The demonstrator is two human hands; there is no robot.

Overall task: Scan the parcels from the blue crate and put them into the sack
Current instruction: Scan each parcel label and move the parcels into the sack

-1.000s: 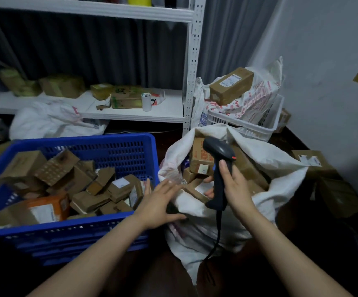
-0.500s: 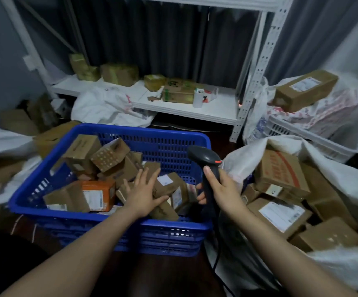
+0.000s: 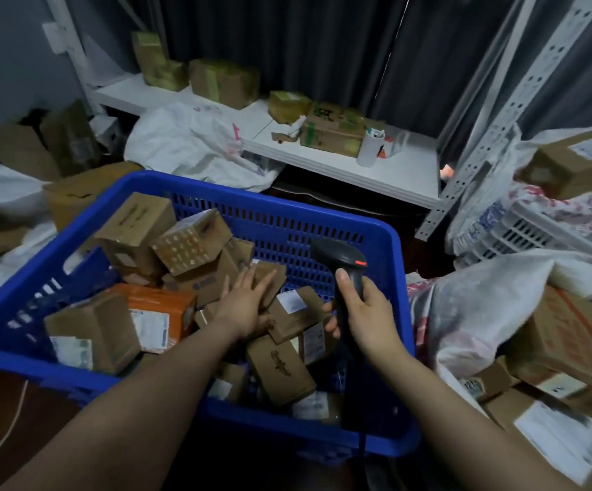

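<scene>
A blue crate (image 3: 390, 242) in front of me is filled with several brown cardboard parcels, among them an orange one (image 3: 159, 310). My left hand (image 3: 248, 303) lies with straight fingers on a small brown parcel (image 3: 269, 279) in the middle of the crate. My right hand (image 3: 365, 313) grips the handle of a black barcode scanner (image 3: 340, 258) held upright over the crate's right side, its cable hanging down. The white sack (image 3: 482, 295) stands to the right, with labelled parcels (image 3: 567, 349) in it.
A white shelf (image 3: 340, 161) behind the crate carries boxes and a white cup (image 3: 369, 152). Its perforated post (image 3: 493, 136) rises at the right. A white basket (image 3: 521, 235) with a box (image 3: 578, 161) sits far right. More sacks and boxes lie at the left.
My view has swung left from the sack to the crate. My left hand has moved from the sack's edge onto the parcels in the crate; the scanner has followed over the crate.
</scene>
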